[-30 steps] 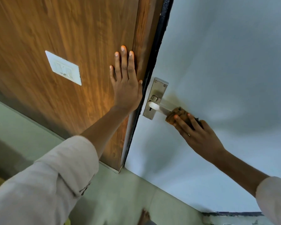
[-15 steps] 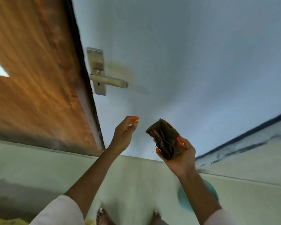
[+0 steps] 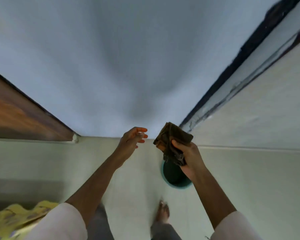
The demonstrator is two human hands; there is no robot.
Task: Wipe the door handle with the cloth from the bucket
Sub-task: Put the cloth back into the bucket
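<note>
My right hand (image 3: 189,157) grips a folded dark brown cloth (image 3: 171,141), held in the air in front of the pale blue door (image 3: 111,66). Directly below that hand, on the floor, stands the teal bucket (image 3: 175,177), seen from above and partly hidden by the hand and cloth. My left hand (image 3: 132,138) hovers a short way left of the cloth with fingers loosely spread and nothing in it. The door handle is out of the frame.
A brown wooden panel (image 3: 21,118) runs along the left. A pale wall (image 3: 258,110) with a dark door-frame strip (image 3: 232,66) is on the right. My bare foot (image 3: 162,213) stands on the light floor tiles (image 3: 76,161). A yellow patterned fabric (image 3: 16,219) lies at the lower left.
My right hand pulled the cloth off the door handle and lowered it. My left hand left the wooden panel. The view swung down and right, so the handle dropped out of sight and the bucket appeared.
</note>
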